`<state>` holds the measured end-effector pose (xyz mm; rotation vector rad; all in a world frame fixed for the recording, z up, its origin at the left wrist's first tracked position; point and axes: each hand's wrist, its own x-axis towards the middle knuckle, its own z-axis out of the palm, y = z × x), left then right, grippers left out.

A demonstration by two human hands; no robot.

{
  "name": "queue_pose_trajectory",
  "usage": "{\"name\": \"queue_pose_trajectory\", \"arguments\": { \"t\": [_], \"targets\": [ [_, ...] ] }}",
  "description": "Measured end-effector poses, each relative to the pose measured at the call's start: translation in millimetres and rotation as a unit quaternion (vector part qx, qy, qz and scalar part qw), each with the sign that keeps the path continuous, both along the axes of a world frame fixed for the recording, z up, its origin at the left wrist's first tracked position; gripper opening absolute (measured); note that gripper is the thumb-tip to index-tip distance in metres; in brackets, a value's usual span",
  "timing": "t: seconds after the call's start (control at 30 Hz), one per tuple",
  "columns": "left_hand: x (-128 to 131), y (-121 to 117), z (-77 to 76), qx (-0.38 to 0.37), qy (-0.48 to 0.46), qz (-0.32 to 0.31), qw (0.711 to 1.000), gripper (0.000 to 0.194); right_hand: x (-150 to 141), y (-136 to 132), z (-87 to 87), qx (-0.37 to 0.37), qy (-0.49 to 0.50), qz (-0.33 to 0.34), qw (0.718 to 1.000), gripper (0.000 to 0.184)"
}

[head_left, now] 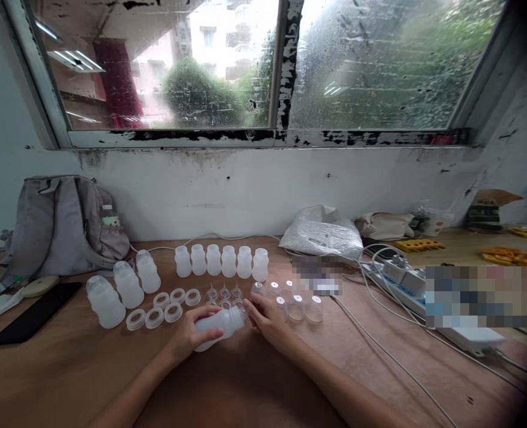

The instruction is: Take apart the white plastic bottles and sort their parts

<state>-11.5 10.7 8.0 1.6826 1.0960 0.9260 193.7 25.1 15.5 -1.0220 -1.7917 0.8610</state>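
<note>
My left hand (187,330) is wrapped around a frosted white baby bottle (219,329), tilted with its top to the right. The fingers of my right hand (267,318) are closed at the bottle's clear top end; they partly hide what they pinch. Just behind my hands lie several clear nipples (225,291). Several white collar rings (173,311) lie to the left, and several clear dome caps (313,310) to the right. Further back, open bottles (213,260) stand in a row. Three capped bottles (105,302) stand at the left.
A black phone (35,313) and a grey backpack (62,226) occupy the left side. At the back right sits a silvery plastic bag (323,233). Power strips (464,334) and white cables (379,351) spread over the right side. A wall with a window bounds the table behind.
</note>
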Motion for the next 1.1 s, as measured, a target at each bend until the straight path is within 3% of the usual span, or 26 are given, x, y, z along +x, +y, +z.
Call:
{"name": "queue_pose_trajectory", "arguments": {
  "t": [0.13, 0.23, 0.33, 0.5, 0.67, 0.83, 0.97, 1.1],
  "targets": [
    [0, 0, 1.7, -0.017, -0.02, -0.003, 1.0, 0.04, -2, 1, -2.7, -0.022, 0.029, -0.007, 0.999, 0.039],
    [1, 0, 2.1, -0.069, -0.073, -0.015, 0.995, 0.04, -4, 0, -4.5, -0.076, 0.114, 0.046, 0.99, 0.027],
    [1, 0, 0.9, -0.126, -0.13, -0.041, 0.983, 0.042, -7, -3, -5.0, -0.118, 0.171, 0.116, 0.971, 0.041],
    [4, -2, 0.6, -0.133, -0.114, -0.08, 0.981, 0.045, -9, -8, -2.0, -0.132, 0.154, 0.136, 0.97, 0.036],
    [11, -10, 4.9, 0.038, -0.006, 0.011, 0.999, 0.046, -7, -12, 2.9, -0.053, 0.084, 0.063, 0.993, 0.03],
    [18, -20, 9.2, 0.124, 0.034, 0.071, 0.989, 0.043, -2, -9, 10.7, 0.063, -0.035, 0.029, 0.997, 0.027],
    [16, -15, 4.4, 0.112, 0.018, 0.122, 0.986, 0.044, 18, 7, 20.3, 0.188, -0.132, -0.014, 0.973, 0.024],
    [12, -7, -1.9, 0.092, -0.007, 0.13, 0.987, 0.044, 40, 29, 17.0, 0.242, -0.278, -0.143, 0.918, 0.027]
  ]
}}
